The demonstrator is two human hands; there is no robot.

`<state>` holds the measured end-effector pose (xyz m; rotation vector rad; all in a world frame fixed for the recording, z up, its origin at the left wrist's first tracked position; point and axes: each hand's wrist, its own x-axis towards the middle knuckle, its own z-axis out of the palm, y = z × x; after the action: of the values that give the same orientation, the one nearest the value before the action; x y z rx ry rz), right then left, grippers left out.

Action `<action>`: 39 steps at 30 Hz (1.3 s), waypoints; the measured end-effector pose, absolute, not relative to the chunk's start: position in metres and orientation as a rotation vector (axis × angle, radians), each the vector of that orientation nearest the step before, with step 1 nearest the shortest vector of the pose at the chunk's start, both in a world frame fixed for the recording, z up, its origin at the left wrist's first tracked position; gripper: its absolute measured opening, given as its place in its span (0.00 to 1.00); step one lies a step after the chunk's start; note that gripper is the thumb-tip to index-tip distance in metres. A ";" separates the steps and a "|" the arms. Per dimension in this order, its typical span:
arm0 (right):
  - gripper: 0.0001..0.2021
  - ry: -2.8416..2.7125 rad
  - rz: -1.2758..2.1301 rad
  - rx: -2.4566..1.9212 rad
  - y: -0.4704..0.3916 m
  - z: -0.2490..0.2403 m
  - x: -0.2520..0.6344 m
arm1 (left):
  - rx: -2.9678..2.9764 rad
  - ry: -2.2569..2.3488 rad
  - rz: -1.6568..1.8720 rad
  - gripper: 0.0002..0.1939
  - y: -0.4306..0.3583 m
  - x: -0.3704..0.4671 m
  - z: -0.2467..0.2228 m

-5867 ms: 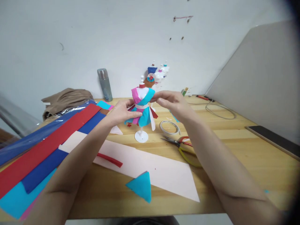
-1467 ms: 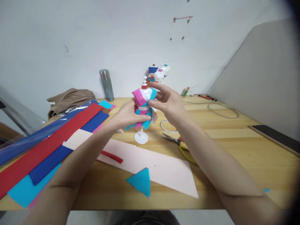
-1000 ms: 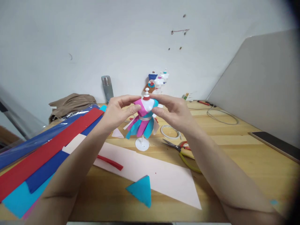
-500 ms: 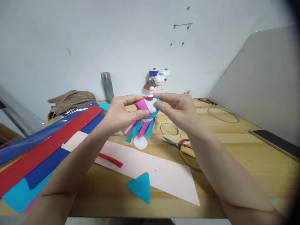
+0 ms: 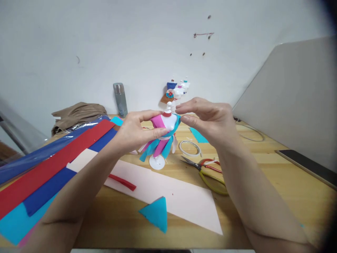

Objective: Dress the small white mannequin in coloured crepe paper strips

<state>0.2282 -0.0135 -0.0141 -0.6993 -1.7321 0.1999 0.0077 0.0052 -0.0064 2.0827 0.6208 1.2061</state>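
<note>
Right fingers have opened back from the dummy (image 5: 170, 123)'s shoulder, leaving its steadying chiefly to the left hand (image 5: 134, 131).
The one dummy in hand leans toward one o'clock over the desk (image 5: 258, 175), left fingers gripping its side; the right hand (image 5: 216, 117) is spread at its two o'clock, contact unclear. From the dummy: at least three more dummies (image 5: 179, 92) at twelve to one, one flask (image 5: 121, 102) at ten, one ring (image 5: 190, 155) and one scissors (image 5: 195, 164) toward four, one teal triangle (image 5: 158, 213) at six.
</note>
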 end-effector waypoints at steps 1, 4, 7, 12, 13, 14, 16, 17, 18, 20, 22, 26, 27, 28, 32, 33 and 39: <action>0.02 -1.731 0.259 -0.715 -0.014 -0.014 0.228 | 2.093 0.614 1.200 0.20 0.005 0.007 -0.006; 0.02 -1.691 0.367 -0.749 -0.015 -0.015 0.226 | 2.117 0.597 1.186 0.17 0.003 0.007 -0.006; 0.03 -1.624 0.432 -0.777 -0.015 -0.016 0.221 | 2.165 0.594 1.221 0.15 0.003 0.006 -0.007; 0.06 -1.556 0.484 -0.812 -0.013 -0.019 0.210 | 2.224 0.633 1.276 0.16 0.004 0.006 -0.010; 0.06 -1.542 0.477 -0.820 -0.014 -0.020 0.208 | 2.225 0.635 1.274 0.16 0.005 0.006 -0.010; 0.06 -1.527 0.464 -0.830 -0.014 -0.020 0.206 | 2.222 0.635 1.274 0.16 0.005 0.006 -0.010; 0.06 -1.512 0.424 -0.854 -0.016 -0.020 0.204 | 2.215 0.634 1.271 0.16 0.005 0.006 -0.010; 0.05 -1.519 0.406 -0.866 -0.017 -0.019 0.204 | 2.210 0.637 1.267 0.15 0.004 0.006 -0.009; 0.04 -1.534 0.388 -0.874 -0.018 -0.018 0.205 | 2.205 0.643 1.261 0.15 0.004 0.006 -0.009; 0.02 -1.582 0.346 -0.865 -0.020 -0.015 0.209 | 2.188 0.661 1.256 0.15 0.003 0.007 -0.008; 0.06 -1.656 0.286 -0.826 -0.022 -0.012 0.216 | 2.157 0.691 1.255 0.15 0.003 0.007 -0.007; 0.20 -1.824 0.192 -0.786 -0.022 -0.010 0.227 | 2.126 0.735 1.248 0.17 0.004 0.008 -0.007; 0.22 -1.849 0.188 -0.782 -0.020 -0.011 0.228 | 2.129 0.736 1.246 0.17 0.004 0.008 -0.006; 0.23 -1.862 0.189 -0.776 -0.018 -0.013 0.228 | 2.135 0.731 1.243 0.17 0.004 0.008 -0.006; 0.21 -1.839 0.288 -0.785 -0.013 -0.018 0.224 | 2.163 0.707 1.235 0.17 0.004 0.006 -0.005; 0.19 -1.831 0.330 -0.799 -0.012 -0.018 0.222 | 2.175 0.699 1.236 0.16 0.004 0.006 -0.004; 0.15 -1.797 0.486 -0.802 -0.016 -0.016 0.215 | 2.220 0.688 1.231 0.15 0.005 0.004 -0.005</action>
<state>0.2153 -0.0164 -0.0159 -0.8016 -1.7971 0.4864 0.0043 0.0049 -0.0052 2.2195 0.6885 1.2308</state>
